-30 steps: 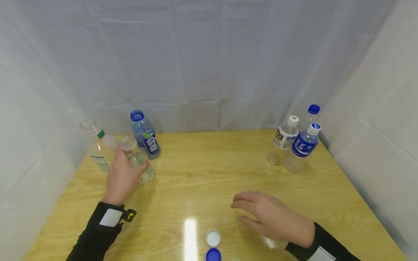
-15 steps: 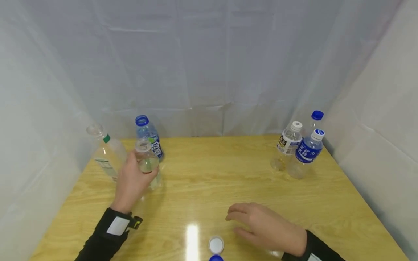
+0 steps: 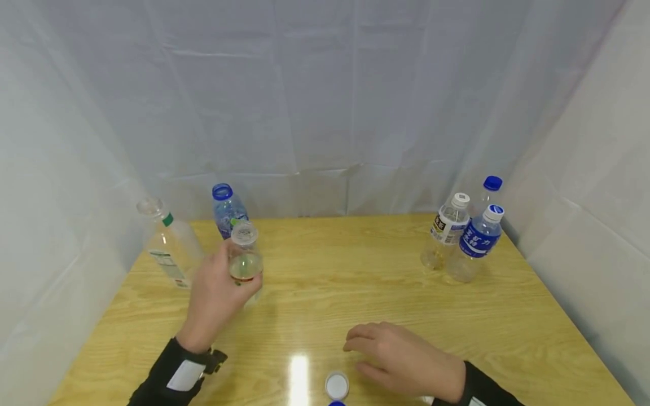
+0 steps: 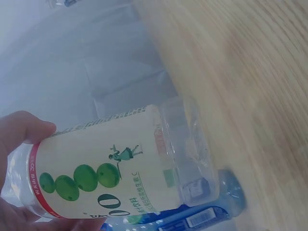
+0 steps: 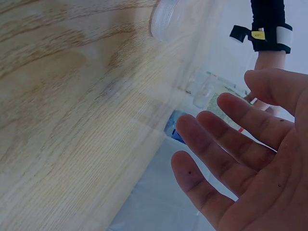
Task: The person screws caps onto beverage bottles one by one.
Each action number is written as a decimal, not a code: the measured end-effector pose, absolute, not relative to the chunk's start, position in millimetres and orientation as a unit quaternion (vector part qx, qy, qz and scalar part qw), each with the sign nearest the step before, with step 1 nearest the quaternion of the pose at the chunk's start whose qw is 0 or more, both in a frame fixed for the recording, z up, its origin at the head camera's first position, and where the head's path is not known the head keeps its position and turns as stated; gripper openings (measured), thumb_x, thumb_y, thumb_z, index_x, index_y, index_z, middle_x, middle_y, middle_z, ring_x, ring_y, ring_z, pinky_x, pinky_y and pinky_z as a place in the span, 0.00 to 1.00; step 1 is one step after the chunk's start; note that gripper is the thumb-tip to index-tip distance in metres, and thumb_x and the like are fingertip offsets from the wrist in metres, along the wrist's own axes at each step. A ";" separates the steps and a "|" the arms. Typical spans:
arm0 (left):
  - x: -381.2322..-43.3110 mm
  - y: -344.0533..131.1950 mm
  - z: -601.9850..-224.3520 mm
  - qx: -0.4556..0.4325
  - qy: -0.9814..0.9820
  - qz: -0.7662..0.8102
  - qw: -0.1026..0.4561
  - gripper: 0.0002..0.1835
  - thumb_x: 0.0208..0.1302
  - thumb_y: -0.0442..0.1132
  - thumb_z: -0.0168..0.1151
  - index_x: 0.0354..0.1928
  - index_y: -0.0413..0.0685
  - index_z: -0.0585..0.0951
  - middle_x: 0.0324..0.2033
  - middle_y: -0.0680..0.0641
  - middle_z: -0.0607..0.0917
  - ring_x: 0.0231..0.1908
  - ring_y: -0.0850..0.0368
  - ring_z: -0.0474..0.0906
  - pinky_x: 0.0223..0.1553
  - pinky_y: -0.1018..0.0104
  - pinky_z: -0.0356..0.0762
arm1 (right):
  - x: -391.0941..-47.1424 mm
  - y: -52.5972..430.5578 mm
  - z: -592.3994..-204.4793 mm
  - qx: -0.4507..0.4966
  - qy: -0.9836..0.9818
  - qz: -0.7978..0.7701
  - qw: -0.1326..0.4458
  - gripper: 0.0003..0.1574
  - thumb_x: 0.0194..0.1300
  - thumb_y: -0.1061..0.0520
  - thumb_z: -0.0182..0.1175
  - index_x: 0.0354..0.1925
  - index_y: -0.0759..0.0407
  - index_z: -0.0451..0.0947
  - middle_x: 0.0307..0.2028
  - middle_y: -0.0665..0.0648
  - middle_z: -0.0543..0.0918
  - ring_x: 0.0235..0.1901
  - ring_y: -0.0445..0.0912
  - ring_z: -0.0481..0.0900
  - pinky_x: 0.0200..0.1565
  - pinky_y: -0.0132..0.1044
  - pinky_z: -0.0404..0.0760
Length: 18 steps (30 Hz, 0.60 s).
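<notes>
My left hand (image 3: 214, 298) grips a clear plastic bottle (image 3: 246, 264) around its upper part, thumb on the right side. In the left wrist view the bottle's pale label (image 4: 91, 168) shows green fruit and a red band, and its base is close over the table. Just behind it stands a blue-tinted bottle (image 3: 223, 210) without a cap. To the left is a larger clear bottle (image 3: 170, 248) with a green band at its neck. My right hand (image 3: 398, 356) hovers over the table with loosely bent fingers (image 5: 219, 163), holding nothing. A white cap (image 3: 337, 385) lies near its fingertips.
A blue cap (image 3: 337, 403) lies by the front edge of the view. At the back right stand three capped bottles: one white-labelled (image 3: 448, 225), one blue-labelled (image 3: 477, 239), one blue-capped (image 3: 491, 186). White sheeting (image 3: 325, 101) hangs behind and along both sides of the wooden table (image 3: 330, 270).
My left hand has carried the bottle rightward and a little toward me, away from the larger clear bottle. My right hand has drifted slightly left and nearer. The head view has shifted a little.
</notes>
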<state>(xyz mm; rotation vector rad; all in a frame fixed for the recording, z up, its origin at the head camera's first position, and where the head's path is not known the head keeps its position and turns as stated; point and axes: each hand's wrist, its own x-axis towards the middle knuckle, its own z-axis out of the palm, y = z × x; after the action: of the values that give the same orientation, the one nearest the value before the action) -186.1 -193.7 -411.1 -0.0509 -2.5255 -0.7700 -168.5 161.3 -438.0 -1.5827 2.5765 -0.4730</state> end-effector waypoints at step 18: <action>-150.3 -147.9 -392.1 -0.133 -0.918 -0.247 0.280 0.41 0.45 0.42 0.82 0.63 0.44 0.76 0.52 0.42 0.85 0.50 0.46 0.80 0.44 0.50 0.85 | -167.2 155.3 -443.4 -0.521 0.841 -0.141 0.042 0.18 0.75 0.50 0.62 0.60 0.50 0.83 0.60 0.50 0.85 0.57 0.42 0.84 0.57 0.41 0.86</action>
<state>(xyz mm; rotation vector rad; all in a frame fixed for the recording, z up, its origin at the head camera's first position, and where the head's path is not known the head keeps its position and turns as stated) -150.3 -147.9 -392.1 -0.3577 -2.4614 -0.6616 -167.2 155.3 -443.4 -1.5950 2.5726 -0.4321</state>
